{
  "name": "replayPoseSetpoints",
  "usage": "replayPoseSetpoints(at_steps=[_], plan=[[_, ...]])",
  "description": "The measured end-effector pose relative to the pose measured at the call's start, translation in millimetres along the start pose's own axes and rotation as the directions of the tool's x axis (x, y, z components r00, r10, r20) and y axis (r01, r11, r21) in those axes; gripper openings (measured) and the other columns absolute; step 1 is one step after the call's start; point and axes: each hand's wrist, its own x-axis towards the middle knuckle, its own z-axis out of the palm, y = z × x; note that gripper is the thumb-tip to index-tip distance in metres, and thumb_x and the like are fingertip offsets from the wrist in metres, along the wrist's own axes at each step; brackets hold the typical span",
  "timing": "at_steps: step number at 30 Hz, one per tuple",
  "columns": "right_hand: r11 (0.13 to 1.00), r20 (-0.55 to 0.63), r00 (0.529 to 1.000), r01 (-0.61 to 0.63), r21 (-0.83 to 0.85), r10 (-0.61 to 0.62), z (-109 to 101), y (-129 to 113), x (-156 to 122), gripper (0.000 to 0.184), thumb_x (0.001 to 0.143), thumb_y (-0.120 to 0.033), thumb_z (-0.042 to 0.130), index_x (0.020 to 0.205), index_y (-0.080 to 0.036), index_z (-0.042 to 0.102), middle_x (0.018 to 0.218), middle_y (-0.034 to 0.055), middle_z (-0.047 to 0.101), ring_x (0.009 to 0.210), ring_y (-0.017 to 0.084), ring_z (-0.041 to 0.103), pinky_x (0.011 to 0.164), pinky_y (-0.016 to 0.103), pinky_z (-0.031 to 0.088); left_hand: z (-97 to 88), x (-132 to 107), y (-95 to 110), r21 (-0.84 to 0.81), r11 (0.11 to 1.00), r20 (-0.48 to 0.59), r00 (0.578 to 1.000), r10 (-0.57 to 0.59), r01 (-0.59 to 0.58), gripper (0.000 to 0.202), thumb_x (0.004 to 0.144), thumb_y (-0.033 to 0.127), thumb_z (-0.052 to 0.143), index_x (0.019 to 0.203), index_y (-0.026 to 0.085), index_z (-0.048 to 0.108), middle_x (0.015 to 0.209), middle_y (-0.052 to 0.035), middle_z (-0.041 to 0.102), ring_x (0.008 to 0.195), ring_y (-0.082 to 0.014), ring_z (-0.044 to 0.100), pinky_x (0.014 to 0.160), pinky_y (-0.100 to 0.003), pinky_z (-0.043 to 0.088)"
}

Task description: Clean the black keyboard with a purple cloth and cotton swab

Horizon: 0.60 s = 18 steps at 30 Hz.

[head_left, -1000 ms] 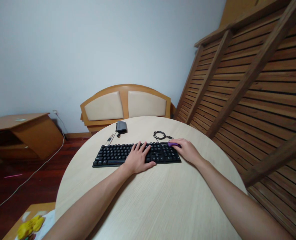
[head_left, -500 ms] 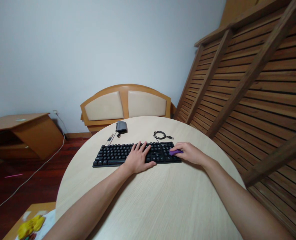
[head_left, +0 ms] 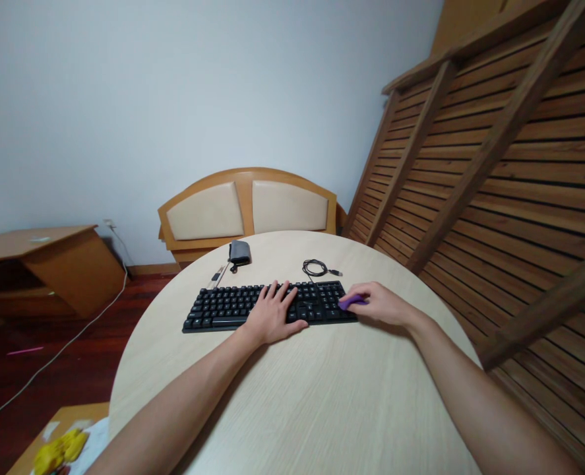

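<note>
In the head view, we found the keyboard point(head_left: 227, 308) on the worktop point(head_left: 322, 396), the left hand point(head_left: 271, 315) spread open across its middle and the right hand point(head_left: 378, 305) gripping a small purple object point(head_left: 350, 301) at its right end. We judged work there unfinished; how much was done or left, we could not tell. The left hand covered middle keys. Beyond lay a coiled cable point(head_left: 312, 273) and a grey pouch point(head_left: 241, 253), neither obstructing.

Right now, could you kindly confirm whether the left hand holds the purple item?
No, the right hand holds the purple item, while the left hand lies spread on the black keyboard.
</note>
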Motion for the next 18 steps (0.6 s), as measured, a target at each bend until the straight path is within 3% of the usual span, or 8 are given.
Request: replayPoseSetpoints(at_steps=[3,5,9,18], plan=[[0.995,-0.251,0.965,0.053,-0.085,-0.073,4.3,12.5,7.3,0.024,0.087,-0.029,0.061,0.102,-0.022,0.078,0.111,0.0071,0.075,0.103,0.024,0.067,0.096,0.037,0.05,0.1,-0.1,0.1,0.0,1.0,-0.003,1.0,0.002,-0.002,0.092,0.086,0.081,0.037,0.154,0.02,0.036,0.162,-0.0133,0.03,0.148,-0.0411,0.024,0.118,-0.056,0.021],[0.986,-0.322,0.939,0.075,-0.149,-0.12,7.8,21.9,13.7,0.025,0.089,-0.029,0.061,0.106,-0.023,0.077,0.116,0.0076,0.074,0.109,0.025,0.066,0.103,0.042,0.047,-0.1,-0.3,0.1,-0.001,1.0,-0.003,1.0,0.003,-0.003,0.092,0.086,0.082,0.036,0.154,0.019,0.036,0.162,-0.0135,0.03,0.148,-0.0411,0.024,0.119,-0.056,0.021],[0.983,-0.27,0.954,0.088,-0.163,-0.131,11.8,35.1,22.6,0.024,0.089,-0.028,0.061,0.106,-0.023,0.078,0.118,0.0067,0.074,0.111,0.025,0.066,0.105,0.043,0.046,-0.9,-0.7,-0.1,-0.007,1.0,0.003,1.0,0.001,-0.001,0.093,0.086,0.082,0.036,0.154,0.018,0.036,0.162,-0.0139,0.03,0.148,-0.0419,0.024,0.119,-0.056,0.021],[1.0,-0.087,0.996,-0.009,-0.023,0.007,-2.1,37.7,10.0,0.03,0.084,-0.028,0.067,0.111,-0.022,0.078,0.116,0.0064,0.075,0.108,0.026,0.069,0.102,0.041,0.05,0.7,-0.4,-1.0,-0.016,1.0,-0.015,1.0,0.0,0.0,0.092,0.086,0.082,0.038,0.154,0.02,0.036,0.161,-0.013,0.031,0.148,-0.0417,0.023,0.118,-0.057,0.02]])
